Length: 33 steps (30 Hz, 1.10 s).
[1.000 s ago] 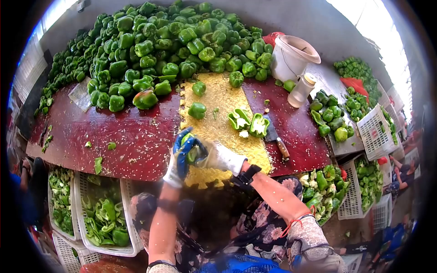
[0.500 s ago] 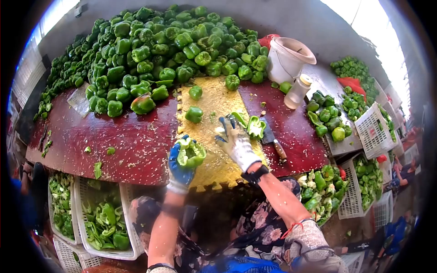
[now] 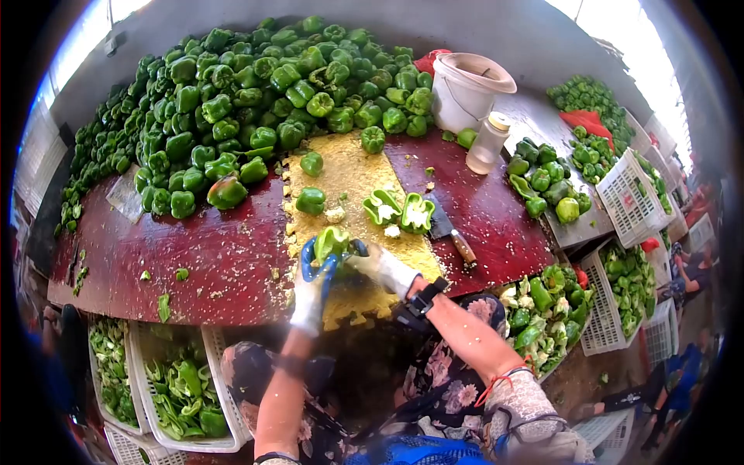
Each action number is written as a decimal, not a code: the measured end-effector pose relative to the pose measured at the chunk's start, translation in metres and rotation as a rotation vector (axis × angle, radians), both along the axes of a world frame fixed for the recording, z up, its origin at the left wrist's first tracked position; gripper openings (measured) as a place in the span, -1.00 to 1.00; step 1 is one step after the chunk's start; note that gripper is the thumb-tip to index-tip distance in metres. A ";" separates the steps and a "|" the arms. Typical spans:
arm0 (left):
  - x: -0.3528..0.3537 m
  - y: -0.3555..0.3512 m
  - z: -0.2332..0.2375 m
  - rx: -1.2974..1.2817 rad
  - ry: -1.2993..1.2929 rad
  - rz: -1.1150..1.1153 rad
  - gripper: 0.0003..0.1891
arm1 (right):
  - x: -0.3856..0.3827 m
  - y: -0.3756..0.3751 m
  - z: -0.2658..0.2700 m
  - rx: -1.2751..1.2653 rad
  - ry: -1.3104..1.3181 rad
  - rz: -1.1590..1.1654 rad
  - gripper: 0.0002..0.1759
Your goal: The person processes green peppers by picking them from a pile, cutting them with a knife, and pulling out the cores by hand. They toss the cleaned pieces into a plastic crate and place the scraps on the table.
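My left hand (image 3: 314,283), in a white glove with blue palm, is closed round a cut green bell pepper (image 3: 332,242) above the yellow mat (image 3: 353,167). From the other side, my gloved right hand (image 3: 380,267) has its fingers bent against the same pepper; its fingertips are partly hidden. Two pepper halves (image 3: 382,208) lie cut side up on the mat, their white seed cores showing. Loose cores (image 3: 335,215) rest close by. A knife (image 3: 463,246) with a wooden handle lies just right of the mat. Two whole peppers (image 3: 311,200) sit farther up.
A large heap of green peppers (image 3: 225,101) covers the back of the red table (image 3: 225,263). At the back right stand a white bucket (image 3: 465,93) and a clear jar (image 3: 488,145). Crates of cut peppers (image 3: 225,387) flank my legs; a person works at far right.
My right hand has left the pepper halves and come down to the pepper in my left hand. The two halves now lie open side by side. The camera view has shifted slightly.
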State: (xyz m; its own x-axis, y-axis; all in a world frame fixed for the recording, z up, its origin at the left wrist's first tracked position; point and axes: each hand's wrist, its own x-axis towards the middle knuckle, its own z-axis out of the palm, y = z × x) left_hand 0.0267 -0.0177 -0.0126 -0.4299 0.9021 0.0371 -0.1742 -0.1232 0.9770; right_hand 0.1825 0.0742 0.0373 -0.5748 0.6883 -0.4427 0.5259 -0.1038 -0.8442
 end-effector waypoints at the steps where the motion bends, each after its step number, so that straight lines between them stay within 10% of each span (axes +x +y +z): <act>1: -0.009 0.006 -0.025 -0.059 0.142 0.060 -0.42 | 0.010 -0.008 0.031 0.030 0.008 -0.029 -0.33; 6: -0.004 0.009 -0.009 -0.237 -0.084 0.172 -0.60 | 0.097 0.026 0.069 0.750 -0.560 -0.188 -0.32; 11: 0.002 0.018 -0.029 -0.181 0.201 0.303 -0.57 | 0.176 0.051 0.034 0.623 -0.873 -0.027 -0.41; 15: 0.017 0.012 -0.005 -0.336 0.108 0.276 -0.52 | 0.187 0.044 0.040 0.486 -0.554 -0.210 -0.53; 17: 0.016 0.019 -0.025 -0.044 0.535 0.441 -0.52 | 0.207 0.053 0.026 0.361 -0.283 -0.422 -0.71; 24: 0.043 0.007 -0.001 -0.197 0.598 0.365 -0.40 | 0.188 0.015 0.043 0.386 0.076 -0.772 -0.60; 33: 0.056 0.014 -0.003 -0.379 0.585 0.250 -0.09 | 0.106 -0.062 0.028 1.004 -0.239 -0.150 -0.26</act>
